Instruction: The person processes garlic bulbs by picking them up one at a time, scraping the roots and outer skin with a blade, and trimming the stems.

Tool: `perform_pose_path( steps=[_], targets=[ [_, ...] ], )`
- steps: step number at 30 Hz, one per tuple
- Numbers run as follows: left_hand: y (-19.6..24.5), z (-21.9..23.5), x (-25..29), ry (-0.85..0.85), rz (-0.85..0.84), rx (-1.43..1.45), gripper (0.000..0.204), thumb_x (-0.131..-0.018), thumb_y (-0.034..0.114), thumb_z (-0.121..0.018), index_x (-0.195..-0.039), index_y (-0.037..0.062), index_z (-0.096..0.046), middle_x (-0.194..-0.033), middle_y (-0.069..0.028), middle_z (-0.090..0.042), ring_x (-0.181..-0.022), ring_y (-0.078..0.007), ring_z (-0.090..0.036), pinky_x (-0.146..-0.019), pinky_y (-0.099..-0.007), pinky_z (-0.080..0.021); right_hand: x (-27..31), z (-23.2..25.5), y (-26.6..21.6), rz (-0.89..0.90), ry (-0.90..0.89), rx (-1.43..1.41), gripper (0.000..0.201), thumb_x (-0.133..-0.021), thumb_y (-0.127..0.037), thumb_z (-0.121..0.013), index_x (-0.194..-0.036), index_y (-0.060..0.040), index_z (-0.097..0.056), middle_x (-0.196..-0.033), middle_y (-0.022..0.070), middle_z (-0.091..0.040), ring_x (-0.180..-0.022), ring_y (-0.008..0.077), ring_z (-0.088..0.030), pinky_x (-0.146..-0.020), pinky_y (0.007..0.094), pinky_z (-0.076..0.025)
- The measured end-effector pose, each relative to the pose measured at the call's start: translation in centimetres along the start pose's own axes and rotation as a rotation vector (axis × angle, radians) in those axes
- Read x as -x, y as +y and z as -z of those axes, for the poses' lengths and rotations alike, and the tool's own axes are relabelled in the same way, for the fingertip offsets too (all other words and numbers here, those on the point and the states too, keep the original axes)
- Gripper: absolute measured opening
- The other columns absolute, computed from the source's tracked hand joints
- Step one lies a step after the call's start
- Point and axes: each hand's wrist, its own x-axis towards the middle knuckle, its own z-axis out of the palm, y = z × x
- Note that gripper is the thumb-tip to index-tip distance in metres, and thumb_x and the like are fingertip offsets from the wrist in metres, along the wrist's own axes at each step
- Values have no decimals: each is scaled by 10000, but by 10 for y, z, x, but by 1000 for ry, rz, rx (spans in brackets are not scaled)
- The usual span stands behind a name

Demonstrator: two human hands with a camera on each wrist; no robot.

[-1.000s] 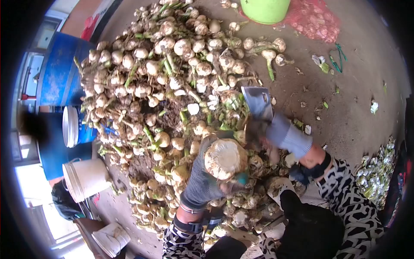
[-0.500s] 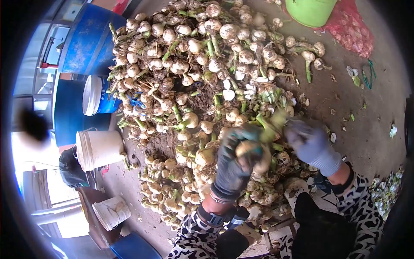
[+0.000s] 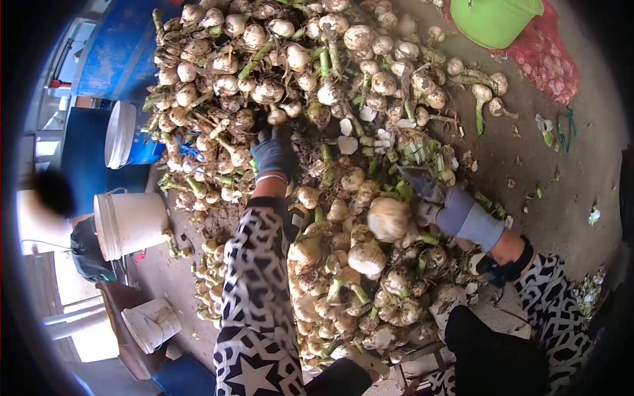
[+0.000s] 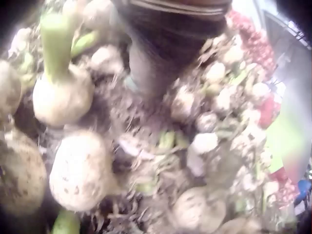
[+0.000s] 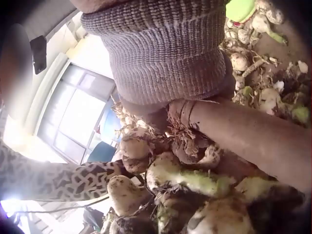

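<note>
My gloved left hand (image 3: 274, 157) reaches into the far middle of the heap, fingers extended beside a small garlic bulb (image 3: 277, 117); whether it touches it is unclear. In the left wrist view this hand (image 4: 158, 53) is blurred over loose soil and peelings, with bulbs (image 4: 80, 170) around it. My gloved right hand (image 3: 459, 214) grips a knife whose dark blade (image 3: 422, 183) points up and left. Its brown handle (image 5: 243, 131) crosses the right wrist view below the knitted cuff (image 5: 161, 53). A large blurred bulb (image 3: 389, 220) is just left of the right hand.
The garlic heap (image 3: 360, 38) spreads over the floor. White buckets (image 3: 135, 224) and blue barrels (image 3: 122, 56) stand at left. A green tub (image 3: 495, 21) and red net bag (image 3: 545, 63) are at upper right, peelings (image 3: 588, 290) at lower right.
My left hand has moved away from the right hand, up and left into the heap, and no longer holds the bulb. The right hand has shifted slightly down and left, its blade now visible.
</note>
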Motion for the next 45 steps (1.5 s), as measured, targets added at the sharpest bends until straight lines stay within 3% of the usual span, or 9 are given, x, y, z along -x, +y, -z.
perform_pose_path(
  steps=[9, 11, 13, 14, 27, 29, 33, 38, 45],
  targets=[
    [-10, -6, 6, 128, -121, -106, 391, -910, 358, -503, -1227, 135, -551, -1250, -145, -590, -1221, -354, -495, -1065, -598, -275, 1, -3, -4, 118, 16, 73, 277, -903, -365, -621, -1024, -121, -672, -753, 123, -683, -667, 258, -665, -644, 385, -512],
    [-6, 10, 32, -316, -236, 1403, 310, -949, 266, -462, -1167, 58, -532, -1221, -199, -576, -1114, -336, -565, -979, -567, -398, 2, -3, -17, 216, 77, 129, 248, -898, -352, -618, -992, -129, -673, -773, 125, -684, -667, 273, -665, -631, 403, -514],
    [2, 11, 57, -156, -652, 1023, 243, -951, 131, -464, -1154, 3, -499, -1121, -208, -603, -993, -302, -612, -877, -488, -493, 3, 2, -41, 318, 143, 207, 221, -892, -339, -614, -960, -138, -674, -793, 127, -686, -667, 289, -665, -619, 420, -515],
    [26, 46, 85, -448, -273, 1544, 310, -927, 61, -504, -1231, 20, -461, -1060, -177, -623, -963, -262, -615, -869, -449, -509, 4, 3, -54, 388, 188, 251, 184, -875, -309, -612, -941, -148, -670, -808, 126, -687, -674, 299, -665, -617, 434, -518],
    [113, 128, 184, -1, -396, 909, 222, -804, 200, -760, -946, 41, -700, -697, -75, -639, -594, -103, -539, -570, -275, -451, 18, 20, -18, 97, 272, 15, 452, -849, -448, -680, -1017, -28, -659, -756, 169, -685, -603, 293, -667, -581, 407, -510],
    [125, 123, 178, 95, -488, 824, 239, -784, 204, -764, -957, 55, -691, -731, -115, -642, -605, -155, -594, -589, -317, -479, 41, 24, -54, 155, -54, -444, 411, -839, -362, -720, -1046, -17, -637, -844, 175, -705, -682, 218, -677, -616, 389, -508],
    [139, 130, 175, 100, -553, 680, 425, -774, 194, -766, -1150, 60, -620, -784, -132, -653, -756, -258, -677, -673, -368, -523, 9, 5, -20, 737, 383, -180, 305, -845, -258, -720, -988, -3, -634, -836, 79, -691, -745, 123, -618, -696, 291, -498],
    [116, 115, 170, -532, -558, 1910, 1000, -704, 249, -818, -1495, 112, -221, -1416, -142, -402, -1290, -269, -441, -1051, -403, -396, 8, 41, 22, 122, -397, -1212, 178, -908, -187, -610, -989, -30, -631, -841, 89, -682, -748, 202, -675, -619, 334, -571],
    [157, 129, 207, -261, -184, 2254, 1049, -625, 262, -908, -1444, 51, -287, -1230, -81, -553, -901, -142, -637, -786, -261, -543, 25, -14, 14, -135, -54, -1194, 167, -900, -195, -645, -981, -49, -644, -785, 64, -678, -630, 157, -647, -545, 260, -511]
  ],
)
